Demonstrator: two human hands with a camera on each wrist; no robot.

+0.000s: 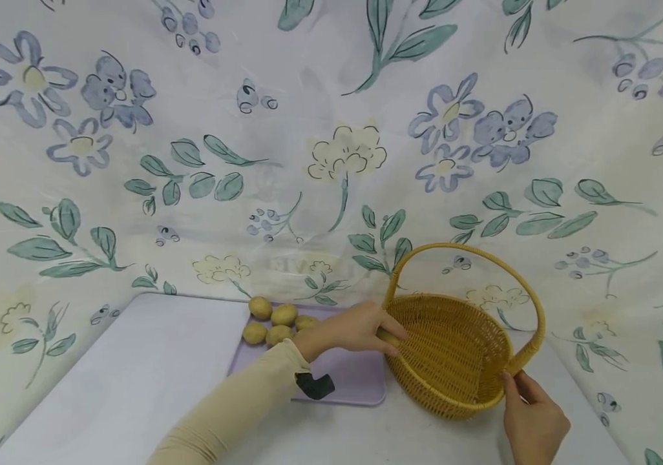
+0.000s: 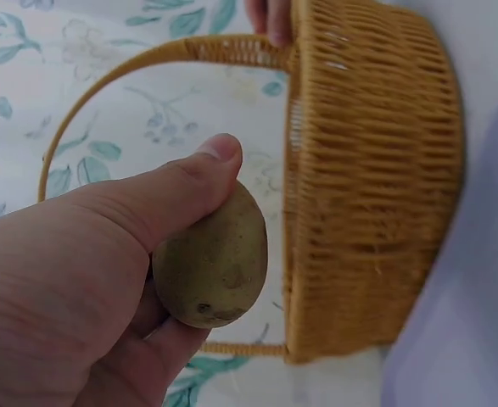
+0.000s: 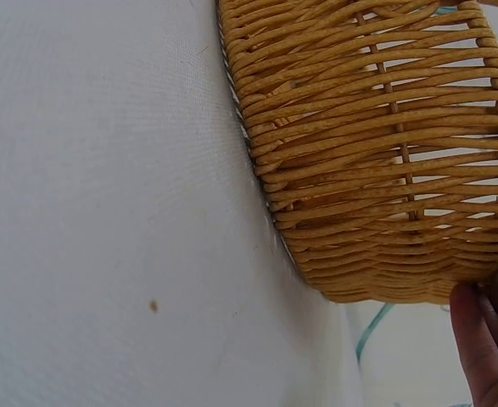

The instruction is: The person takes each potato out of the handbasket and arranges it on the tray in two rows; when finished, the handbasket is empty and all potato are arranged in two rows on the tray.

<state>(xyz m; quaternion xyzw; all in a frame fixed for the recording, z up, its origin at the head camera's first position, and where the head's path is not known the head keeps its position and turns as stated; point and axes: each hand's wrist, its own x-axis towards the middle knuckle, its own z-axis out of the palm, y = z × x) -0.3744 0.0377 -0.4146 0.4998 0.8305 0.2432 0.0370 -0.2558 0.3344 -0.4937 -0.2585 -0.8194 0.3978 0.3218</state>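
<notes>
A potato [image 2: 215,259] is in my left hand [image 1: 360,328], gripped between thumb and fingers in the left wrist view. That hand is at the left rim of a wicker basket [image 1: 424,395], and the potato is mostly covered by the fingers in the head view. The basket stands on the table with its tall arched handle [image 1: 465,247] upright, and its visible inside shows bare woven floor. My right hand [image 1: 535,413] pinches the basket's rim near the handle's right base. In the right wrist view, fingers [image 3: 478,339] meet the edge of the woven side.
Several potatoes [image 1: 260,308] lie on a lilac tray [image 1: 360,381] left of the basket, partly behind my left arm. The white table [image 1: 180,349] ends at a floral cloth backdrop [image 1: 285,161]. A dark piece [image 1: 315,386] sits at the left sleeve's cuff.
</notes>
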